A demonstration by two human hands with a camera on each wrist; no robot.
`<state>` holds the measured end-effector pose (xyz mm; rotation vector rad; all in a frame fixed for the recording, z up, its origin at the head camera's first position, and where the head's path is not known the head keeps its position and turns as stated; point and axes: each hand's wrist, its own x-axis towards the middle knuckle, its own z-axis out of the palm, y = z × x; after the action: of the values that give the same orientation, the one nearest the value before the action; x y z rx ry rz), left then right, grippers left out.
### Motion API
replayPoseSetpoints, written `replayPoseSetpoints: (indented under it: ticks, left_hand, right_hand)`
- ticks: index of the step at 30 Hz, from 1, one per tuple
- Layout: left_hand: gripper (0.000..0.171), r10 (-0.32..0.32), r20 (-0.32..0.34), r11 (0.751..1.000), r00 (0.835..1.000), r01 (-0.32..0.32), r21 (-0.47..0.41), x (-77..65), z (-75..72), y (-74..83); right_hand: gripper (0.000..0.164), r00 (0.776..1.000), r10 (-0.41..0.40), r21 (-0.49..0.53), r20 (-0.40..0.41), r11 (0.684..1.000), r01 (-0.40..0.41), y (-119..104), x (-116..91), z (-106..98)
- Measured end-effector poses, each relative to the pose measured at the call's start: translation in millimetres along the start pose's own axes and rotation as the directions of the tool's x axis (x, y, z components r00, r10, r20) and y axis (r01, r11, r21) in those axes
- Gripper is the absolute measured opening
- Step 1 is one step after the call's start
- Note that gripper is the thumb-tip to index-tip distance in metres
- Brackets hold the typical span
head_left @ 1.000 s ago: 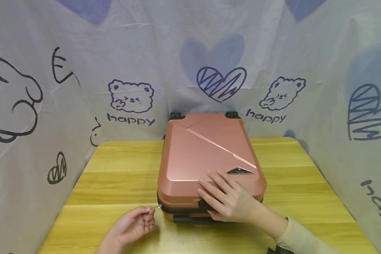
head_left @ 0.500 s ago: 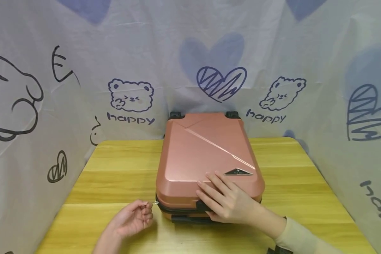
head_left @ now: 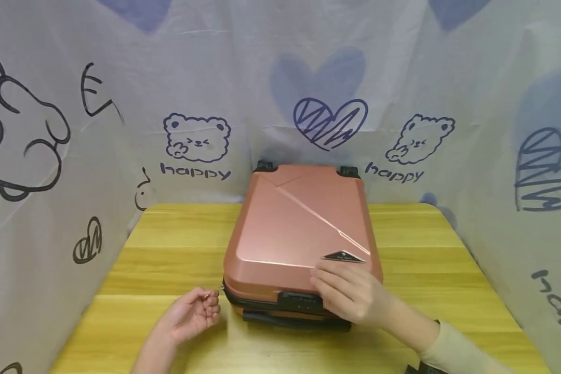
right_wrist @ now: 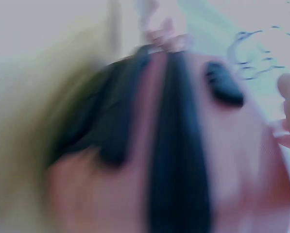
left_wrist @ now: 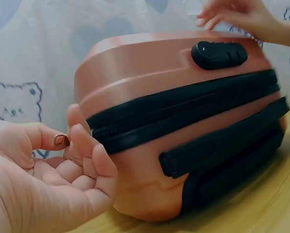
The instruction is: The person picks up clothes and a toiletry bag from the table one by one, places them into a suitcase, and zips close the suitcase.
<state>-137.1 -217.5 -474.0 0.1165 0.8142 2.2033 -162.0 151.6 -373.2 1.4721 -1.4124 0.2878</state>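
Note:
A pink hard-shell suitcase [head_left: 299,213] lies flat on the table, its front end toward me. At its front left corner my left hand [head_left: 189,316] pinches a small metal zipper pull [left_wrist: 61,140] between thumb and forefinger. The black zipper [left_wrist: 149,116] runs round the case's side and looks closed along the front. My right hand [head_left: 355,295] is over the front right edge of the lid, fingers together and near the triangular badge [head_left: 343,256]; whether they touch the shell I cannot tell. A black combination lock [head_left: 301,301] and a black handle [head_left: 294,321] face me.
The wooden table [head_left: 168,249] extends on both sides of the case. A white curtain [head_left: 243,67] with hearts and bears hangs behind and along the sides. Black wheels [head_left: 265,166] at the case's far end stand close to it. The right wrist view is blurred.
The suitcase's front end has swung a little to the left, with the left hand moving left while holding the zipper pull. The right hand's fingers have drawn back from the lid, uncovering the lock.

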Motion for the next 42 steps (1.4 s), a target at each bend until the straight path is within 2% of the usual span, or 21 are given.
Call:
replayPoseSetpoints:
  ticks: [3, 6, 9, 12, 15, 20, 22, 24, 26, 29, 32, 34, 37, 39, 42]
  left_hand:
    - [0.046, 0.035, -0.070, 0.990, 0.997, -0.025, 0.138, -8.2, 1.9, 5.5]
    - [0.045, 0.056, -0.098, 0.966, 0.994, -0.029, 0.257, -10.9, 3.4, 5.3]
    - [0.043, 0.069, -0.092, 0.936, 0.993, -0.032, 0.351, -9.6, 4.3, 2.2]
    - [0.041, 0.079, -0.079, 0.907, 0.994, -0.039, 0.420, -8.8, 4.6, 0.8]
    - [0.038, 0.094, -0.075, 0.885, 0.993, -0.049, 0.462, -8.6, 4.2, -0.6]
    - [0.036, 0.071, -0.055, 0.862, 0.996, -0.034, 0.506, -5.7, 6.4, -0.9]
    - [0.036, 0.052, -0.046, 0.859, 0.998, -0.021, 0.512, -4.2, 7.9, -1.0]
    - [0.035, 0.040, -0.040, 0.861, 0.998, -0.014, 0.508, -2.9, 9.3, -1.5]
    - [0.034, 0.034, -0.034, 0.867, 0.999, -0.013, 0.498, -2.1, 9.8, -2.1]
    - [0.035, 0.034, -0.013, 0.882, 0.999, -0.024, 0.470, -0.4, 9.4, -4.4]
    - [0.038, 0.026, 0.036, 0.916, 0.999, -0.038, 0.399, 2.9, 6.8, -7.7]
    - [0.040, 0.018, 0.083, 0.949, 0.996, -0.043, 0.312, 5.4, 4.9, -10.3]
    - [0.041, -0.002, 0.143, 0.990, 0.990, -0.018, 0.142, 8.1, 2.4, -15.4]
    - [0.041, -0.020, 0.160, 0.999, 0.987, 0.016, 0.027, 8.5, 2.3, -19.1]
    - [0.039, -0.041, 0.159, 0.994, 0.986, 0.057, -0.097, 8.2, 4.4, -22.6]
  right_hand:
    - [0.023, 1.000, 0.002, -0.002, 0.012, 1.000, -0.002, -2.4, 3.3, -2.8]
    - [0.024, 1.000, 0.018, -0.012, 0.020, 1.000, -0.018, -4.5, 3.5, -1.7]
    - [0.028, 0.998, 0.047, -0.043, 0.035, 0.998, -0.045, -5.9, 0.6, -0.1]
    - [0.041, 0.988, 0.099, -0.096, 0.116, 0.991, -0.088, -11.7, -4.7, 2.3]
    - [0.057, 0.950, 0.195, -0.141, 0.242, 0.976, -0.165, -23.1, -9.0, 6.9]
    - [0.083, 0.842, 0.315, -0.190, 0.438, 0.948, -0.256, -37.7, -7.6, 18.3]
    - [0.093, 0.802, 0.342, -0.215, 0.490, 0.939, -0.269, -39.0, -5.4, 23.2]
    - [0.099, 0.781, 0.356, -0.234, 0.513, 0.933, -0.272, -38.5, -4.2, 26.9]
    - [0.100, 0.787, 0.354, -0.241, 0.506, 0.934, -0.266, -36.7, -4.3, 29.6]
    - [0.093, 0.833, 0.319, -0.230, 0.451, 0.944, -0.237, -33.0, -7.6, 30.5]
    - [0.085, 0.885, 0.267, -0.232, 0.381, 0.954, -0.187, -28.9, -11.5, 29.8]
    - [0.080, 0.910, 0.235, -0.236, 0.343, 0.959, -0.159, -26.6, -13.7, 29.1]
    - [0.075, 0.931, 0.198, -0.239, 0.306, 0.963, -0.126, -24.4, -16.2, 28.2]
    - [0.071, 0.939, 0.181, -0.237, 0.292, 0.965, -0.113, -24.1, -17.4, 27.6]
    - [0.066, 0.946, 0.164, -0.230, 0.278, 0.968, -0.100, -24.2, -18.1, 26.0]
